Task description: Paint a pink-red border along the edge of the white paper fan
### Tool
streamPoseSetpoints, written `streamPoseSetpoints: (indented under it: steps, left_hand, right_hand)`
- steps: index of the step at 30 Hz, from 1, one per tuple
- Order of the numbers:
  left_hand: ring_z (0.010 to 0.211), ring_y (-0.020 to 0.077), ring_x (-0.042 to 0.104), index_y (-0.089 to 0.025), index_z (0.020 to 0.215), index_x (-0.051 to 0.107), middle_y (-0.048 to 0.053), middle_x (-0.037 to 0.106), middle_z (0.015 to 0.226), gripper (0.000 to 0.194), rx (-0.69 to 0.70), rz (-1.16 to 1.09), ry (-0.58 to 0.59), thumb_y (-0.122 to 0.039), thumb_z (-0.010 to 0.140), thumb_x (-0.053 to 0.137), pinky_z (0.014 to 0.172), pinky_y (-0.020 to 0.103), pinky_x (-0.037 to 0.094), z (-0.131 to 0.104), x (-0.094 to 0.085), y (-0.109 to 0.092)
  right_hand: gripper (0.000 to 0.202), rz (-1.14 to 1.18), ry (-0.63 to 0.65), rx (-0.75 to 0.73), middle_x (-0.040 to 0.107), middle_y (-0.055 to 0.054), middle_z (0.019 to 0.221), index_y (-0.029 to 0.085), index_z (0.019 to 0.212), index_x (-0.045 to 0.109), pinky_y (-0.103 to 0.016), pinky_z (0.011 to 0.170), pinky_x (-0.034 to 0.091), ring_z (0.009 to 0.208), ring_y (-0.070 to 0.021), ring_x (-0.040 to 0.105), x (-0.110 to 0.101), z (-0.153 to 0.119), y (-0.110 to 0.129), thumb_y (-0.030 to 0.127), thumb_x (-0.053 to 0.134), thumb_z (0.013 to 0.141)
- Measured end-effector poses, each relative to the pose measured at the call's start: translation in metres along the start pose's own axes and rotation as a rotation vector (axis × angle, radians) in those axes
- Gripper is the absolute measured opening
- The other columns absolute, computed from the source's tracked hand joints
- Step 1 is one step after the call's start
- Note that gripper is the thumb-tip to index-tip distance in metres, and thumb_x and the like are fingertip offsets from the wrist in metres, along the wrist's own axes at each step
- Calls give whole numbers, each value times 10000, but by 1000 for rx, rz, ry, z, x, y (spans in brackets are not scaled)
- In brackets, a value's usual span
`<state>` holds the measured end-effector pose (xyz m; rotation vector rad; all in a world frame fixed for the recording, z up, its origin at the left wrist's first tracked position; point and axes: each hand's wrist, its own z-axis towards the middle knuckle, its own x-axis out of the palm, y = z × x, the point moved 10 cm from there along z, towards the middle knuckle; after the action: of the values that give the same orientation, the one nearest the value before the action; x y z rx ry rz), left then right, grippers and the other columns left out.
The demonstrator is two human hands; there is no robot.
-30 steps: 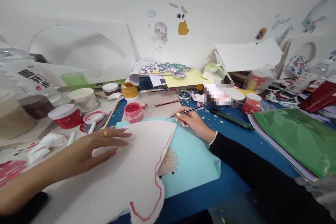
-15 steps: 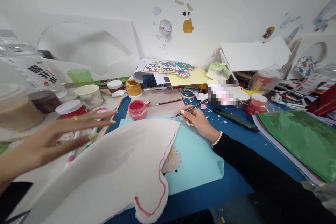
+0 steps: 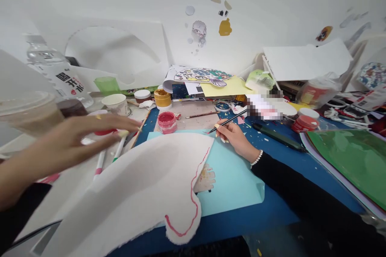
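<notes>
A thin black paintbrush [image 3: 230,119] is pinched in my right hand [image 3: 237,138], its red-tinted tip pointing left just above the top corner of a white foam sheet [image 3: 141,172]. A wavy red painted line [image 3: 197,200] runs along that sheet's right edge and round its lobe. My left hand [image 3: 72,144] hovers over the left side, fingers stretched out, holding nothing. An opened jar of red paint [image 3: 167,123] stands behind the sheet. Light blue paper [image 3: 235,184] lies under the sheet's right part, with a paint-stained scrap [image 3: 206,178] on it.
Behind are a yellow paint jar [image 3: 162,98], a paper cup [image 3: 116,104] and a water bottle [image 3: 60,74]. Another brush [image 3: 202,115] lies at the back. A dark green cutter [image 3: 279,137] and green folder [image 3: 350,164] are on the right. A cup of brownish liquid [image 3: 30,114] stands left.
The view has shifted a little to the left, so things appear farther right. My left hand has moved slightly, still outstretched. The brush stays in my right hand near the sheet's corner.
</notes>
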<state>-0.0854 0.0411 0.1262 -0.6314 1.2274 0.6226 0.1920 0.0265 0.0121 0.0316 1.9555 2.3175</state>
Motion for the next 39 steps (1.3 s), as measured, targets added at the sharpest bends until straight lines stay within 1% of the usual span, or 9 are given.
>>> streamPoseSetpoints:
  steps: [3,7,9,11,15,19,23,30,39]
  left_hand:
    - [809,111,554,-236,918,606,-24,619,961,326,214,27,177,-423,828,354,718,205,399,20,33,-53]
    - [524,104,482,-178,648,584,5,586,621,310,362,176,239,-355,815,392,477,212,299,57,62,-103]
    - [490,105,463,-163,570,550,12,567,563,312,444,206,242,-289,811,397,451,227,259,70,79,-122]
    - [484,118,474,-153,564,547,33,580,568,301,473,228,204,-251,805,396,443,246,232,80,96,-131]
    - [495,132,503,-150,584,531,41,600,585,290,438,183,134,-212,814,364,452,258,213,82,128,-128]
    - [565,138,529,-166,621,501,30,610,641,278,404,130,99,-218,834,329,455,257,199,77,143,-121]
    - [544,129,507,-171,588,465,23,598,618,271,391,88,89,-223,821,339,451,259,179,79,143,-118]
    - [528,123,474,-172,571,433,18,582,599,276,378,45,81,-236,821,337,456,262,161,80,142,-117]
    - [530,125,468,-171,579,442,25,580,603,268,361,43,93,-235,816,334,457,264,150,81,143,-116]
  right_hand:
    - [243,-29,-23,-27,502,49,522,181,741,451,-208,391,245,398,-59,359,-3,-1,2,414,519,751]
    - [242,-126,-56,-93,440,64,501,192,716,429,-219,424,257,417,-68,353,-5,-4,9,421,481,778]
    - [234,-173,-65,-125,419,64,503,192,705,426,-225,449,269,440,-75,358,-5,-5,13,407,466,790]
    - [226,-200,-64,-143,405,62,505,193,699,420,-229,462,273,452,-80,360,-4,-6,14,393,453,800]
    - [213,-215,-50,-136,410,61,510,192,713,422,-227,460,273,451,-81,368,-1,-5,12,384,440,805]
    - [202,-220,-28,-139,411,62,511,190,704,421,-220,469,282,457,-80,378,2,-5,12,362,429,810]
    - [190,-255,0,-136,407,61,511,193,689,402,-216,470,287,463,-83,387,6,-5,11,331,406,819]
    - [141,-439,85,-204,426,53,521,184,710,429,-217,487,302,473,-90,403,17,-9,18,277,415,815]
    - [151,-491,140,-209,410,54,531,182,706,423,-218,498,296,484,-91,392,24,-10,18,274,401,824]
